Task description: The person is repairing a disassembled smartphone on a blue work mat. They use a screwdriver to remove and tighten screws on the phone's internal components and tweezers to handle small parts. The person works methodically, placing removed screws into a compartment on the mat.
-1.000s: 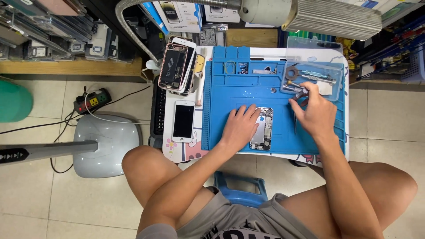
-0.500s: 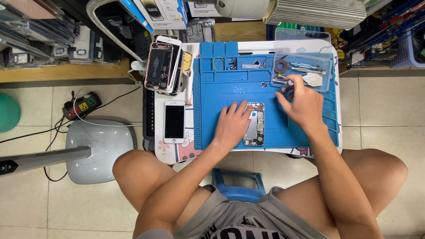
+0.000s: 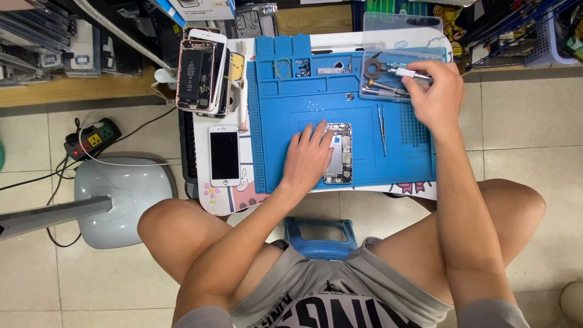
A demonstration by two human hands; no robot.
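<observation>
An opened phone body [image 3: 340, 155] with bare innards lies on the blue repair mat [image 3: 285, 109]. My left hand [image 3: 308, 157] rests flat on its left half, pinning it down. My right hand [image 3: 432, 94] is at the clear tool tray [image 3: 388, 64] at the mat's far right corner, its fingers closed on a silver screwdriver [image 3: 408, 73] held over the tray. A pair of tweezers [image 3: 382, 128] lies on the mat between the phone and my right hand.
A white phone screen [image 3: 225, 155] lies left of the mat on the small table. Beyond it is a stack of opened phones [image 3: 200, 71]. A power strip [image 3: 91, 138] and a grey stool [image 3: 120, 195] stand on the tiled floor at left. Shelves of parts line the far side.
My right hand has moved from the mat near the phone up to the tool tray and taken hold of the silver screwdriver. My left hand stays on the phone.
</observation>
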